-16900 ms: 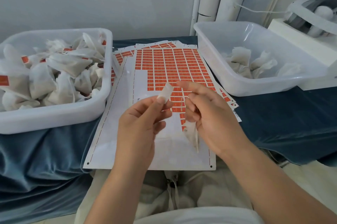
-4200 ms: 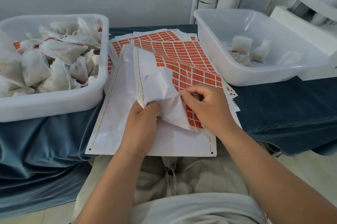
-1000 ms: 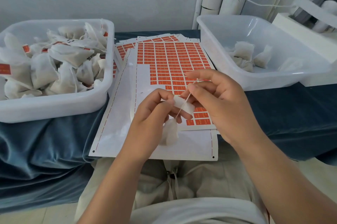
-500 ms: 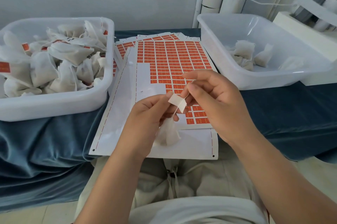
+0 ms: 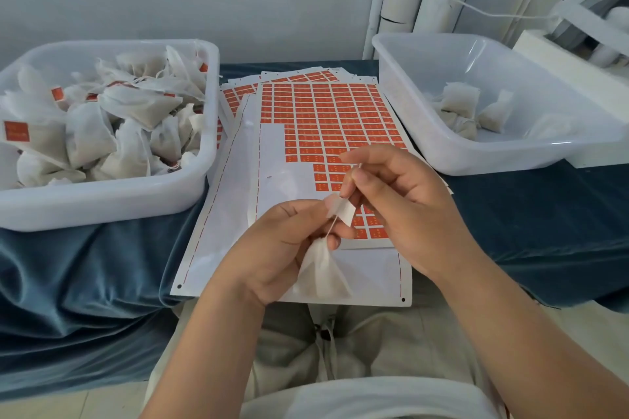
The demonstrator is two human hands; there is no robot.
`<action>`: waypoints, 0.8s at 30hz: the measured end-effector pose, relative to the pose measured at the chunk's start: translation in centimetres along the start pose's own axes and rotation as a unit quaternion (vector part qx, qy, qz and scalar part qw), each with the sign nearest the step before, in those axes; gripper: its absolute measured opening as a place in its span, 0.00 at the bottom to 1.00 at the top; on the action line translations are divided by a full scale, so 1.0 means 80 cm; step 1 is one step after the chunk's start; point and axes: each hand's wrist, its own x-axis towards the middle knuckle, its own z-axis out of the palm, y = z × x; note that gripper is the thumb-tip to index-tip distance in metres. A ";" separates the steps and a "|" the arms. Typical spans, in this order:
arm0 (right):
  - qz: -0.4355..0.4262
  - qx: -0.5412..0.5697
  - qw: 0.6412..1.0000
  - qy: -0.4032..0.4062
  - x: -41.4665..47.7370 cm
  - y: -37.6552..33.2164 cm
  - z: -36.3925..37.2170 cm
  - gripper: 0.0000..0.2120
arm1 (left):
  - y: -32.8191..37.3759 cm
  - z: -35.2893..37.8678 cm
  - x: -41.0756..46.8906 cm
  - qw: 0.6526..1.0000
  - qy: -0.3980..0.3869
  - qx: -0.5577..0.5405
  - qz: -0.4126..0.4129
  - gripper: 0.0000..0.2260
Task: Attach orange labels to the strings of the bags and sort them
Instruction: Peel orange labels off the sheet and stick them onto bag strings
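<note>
A small white mesh bag (image 5: 323, 274) hangs below my left hand (image 5: 279, 248), its string (image 5: 333, 226) running up to my right hand (image 5: 405, 204). My left thumb and fingers pinch a label (image 5: 342, 209), seen from its white back and folded around the string. My right thumb and forefinger pinch the string just above the label. Under both hands lies a sheet of orange labels (image 5: 326, 125), partly peeled bare at its lower left.
A white bin (image 5: 109, 200) at the left is heaped with labelled bags. A white bin (image 5: 476, 159) at the right holds a few bags. More label sheets lie stacked beneath, on a dark blue cloth (image 5: 531, 224). White pipes and a white machine stand at the back right.
The label has been folded more closely around the string between my left fingers. Both hands stay almost where they were, and the bag still hangs below.
</note>
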 end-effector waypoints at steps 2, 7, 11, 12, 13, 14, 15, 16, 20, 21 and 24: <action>0.000 0.006 1.000 0.001 0.000 0.000 0.000 0.11 | -0.001 0.000 0.000 1.000 0.003 -0.009 -0.002 0.14; 0.007 -0.004 1.000 0.014 0.000 0.002 0.000 0.10 | -0.001 0.003 0.000 1.000 0.024 -0.002 0.007 0.13; 0.017 -0.005 1.000 0.022 -0.001 0.001 0.003 0.10 | -0.002 0.003 0.002 0.998 0.048 0.009 0.029 0.12; 0.023 -0.003 0.999 0.025 -0.001 0.002 0.003 0.10 | -0.002 0.004 0.002 0.998 0.053 0.017 0.040 0.11; 0.031 -0.002 0.999 0.028 0.000 0.002 0.004 0.10 | -0.003 0.005 0.003 0.997 0.058 0.028 0.053 0.11; 0.041 0.001 0.999 0.031 0.000 0.003 0.005 0.10 | -0.004 0.005 0.003 0.995 0.064 0.040 0.067 0.10; 0.052 0.005 0.998 0.032 0.000 0.003 0.005 0.11 | -0.004 0.005 0.004 0.993 0.071 0.054 0.082 0.09; 0.062 0.013 0.997 0.033 0.000 0.004 0.005 0.11 | -0.005 0.005 0.004 0.990 0.080 0.071 0.097 0.09; 0.093 0.105 0.990 0.033 0.004 0.003 0.003 0.13 | -0.007 0.009 0.002 0.965 0.148 0.143 0.161 0.10; 0.102 0.120 0.987 0.042 0.006 0.003 0.004 0.13 | -0.007 0.010 0.002 0.956 0.171 0.162 0.176 0.10; 0.132 0.010 0.988 0.079 0.009 0.006 0.010 0.21 | -0.009 0.015 0.001 0.931 0.225 0.200 0.206 0.06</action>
